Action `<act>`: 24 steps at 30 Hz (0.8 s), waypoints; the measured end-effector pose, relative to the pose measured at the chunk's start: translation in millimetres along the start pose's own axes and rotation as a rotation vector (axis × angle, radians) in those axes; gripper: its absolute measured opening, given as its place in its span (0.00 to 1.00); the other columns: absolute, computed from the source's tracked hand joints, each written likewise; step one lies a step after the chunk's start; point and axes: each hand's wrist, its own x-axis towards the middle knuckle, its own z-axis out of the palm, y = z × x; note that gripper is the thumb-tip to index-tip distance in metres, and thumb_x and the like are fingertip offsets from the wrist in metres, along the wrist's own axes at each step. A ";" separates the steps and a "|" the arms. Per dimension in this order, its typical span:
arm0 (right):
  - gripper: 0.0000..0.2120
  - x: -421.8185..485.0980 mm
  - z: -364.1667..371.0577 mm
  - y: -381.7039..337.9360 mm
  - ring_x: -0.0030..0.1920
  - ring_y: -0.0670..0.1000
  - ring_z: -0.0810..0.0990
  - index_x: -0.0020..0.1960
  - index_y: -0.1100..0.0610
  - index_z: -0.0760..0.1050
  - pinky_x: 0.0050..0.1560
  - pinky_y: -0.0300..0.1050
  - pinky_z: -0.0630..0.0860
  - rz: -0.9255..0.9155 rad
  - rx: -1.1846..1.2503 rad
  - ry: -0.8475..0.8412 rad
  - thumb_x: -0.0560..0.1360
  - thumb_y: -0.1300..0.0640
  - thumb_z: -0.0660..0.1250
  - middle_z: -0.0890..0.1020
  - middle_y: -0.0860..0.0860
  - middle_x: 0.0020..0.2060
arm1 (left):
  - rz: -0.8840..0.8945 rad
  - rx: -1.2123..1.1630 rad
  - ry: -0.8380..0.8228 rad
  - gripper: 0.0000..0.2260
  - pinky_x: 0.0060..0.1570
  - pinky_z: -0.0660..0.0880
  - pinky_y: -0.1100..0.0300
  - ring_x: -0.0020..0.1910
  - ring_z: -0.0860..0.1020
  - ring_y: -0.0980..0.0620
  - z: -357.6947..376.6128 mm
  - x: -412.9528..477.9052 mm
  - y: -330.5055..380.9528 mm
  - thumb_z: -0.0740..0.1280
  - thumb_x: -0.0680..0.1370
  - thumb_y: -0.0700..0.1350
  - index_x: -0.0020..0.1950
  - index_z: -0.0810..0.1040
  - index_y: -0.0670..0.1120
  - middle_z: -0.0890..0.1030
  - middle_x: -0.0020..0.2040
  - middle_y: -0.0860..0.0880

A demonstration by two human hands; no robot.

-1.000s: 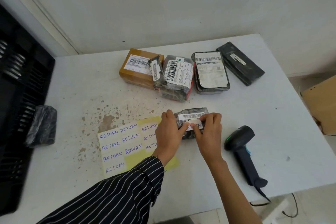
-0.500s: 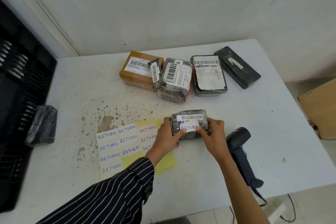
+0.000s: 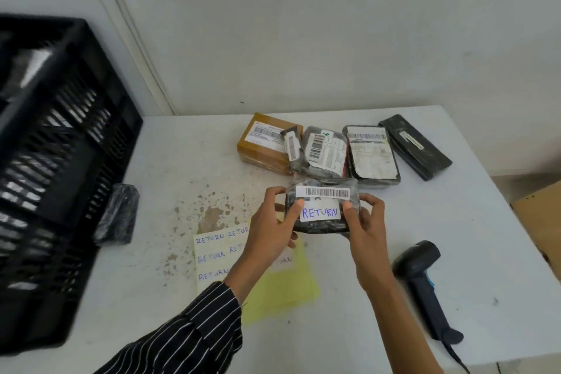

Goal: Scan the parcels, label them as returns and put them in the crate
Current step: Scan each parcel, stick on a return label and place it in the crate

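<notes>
One parcel [image 3: 322, 226], RETURN sticker [image 3: 320, 212] on, is gripped by left hand [image 3: 270, 231] and right hand [image 3: 364, 228] but not yet crated, and five far parcels [image 3: 318, 149] are left undone tbh.

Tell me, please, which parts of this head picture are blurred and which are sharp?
Head view: the black crate on the left is smeared with blur; the parcel gripped by the left hand and right hand is sharp, its RETURN label readable; light is soft and even, without glare.
</notes>
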 end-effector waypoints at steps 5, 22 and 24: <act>0.08 -17.5 63.3 -47.5 0.49 0.47 0.82 0.55 0.48 0.67 0.41 0.35 0.78 -0.059 0.118 -0.114 0.78 0.57 0.63 0.80 0.53 0.53 | 0.077 -0.021 0.126 0.14 0.33 0.80 0.54 0.31 0.80 0.51 -75.3 -14.4 29.9 0.64 0.78 0.52 0.62 0.66 0.53 0.78 0.47 0.51; 0.11 -98.2 321.3 -147.3 0.50 0.48 0.83 0.57 0.49 0.68 0.47 0.38 0.79 -0.240 0.189 -0.678 0.76 0.50 0.63 0.82 0.55 0.52 | 0.174 -0.094 0.549 0.16 0.30 0.73 0.69 0.39 0.79 0.56 -373.8 -93.7 80.3 0.70 0.73 0.49 0.60 0.76 0.50 0.82 0.45 0.44; 0.17 -106.8 345.6 -142.0 0.54 0.46 0.81 0.60 0.49 0.68 0.53 0.38 0.77 -0.283 0.143 -0.733 0.73 0.45 0.61 0.80 0.53 0.56 | 0.158 -0.139 0.583 0.12 0.28 0.74 0.69 0.34 0.79 0.60 -398.6 -99.6 73.2 0.68 0.76 0.47 0.58 0.77 0.46 0.82 0.44 0.44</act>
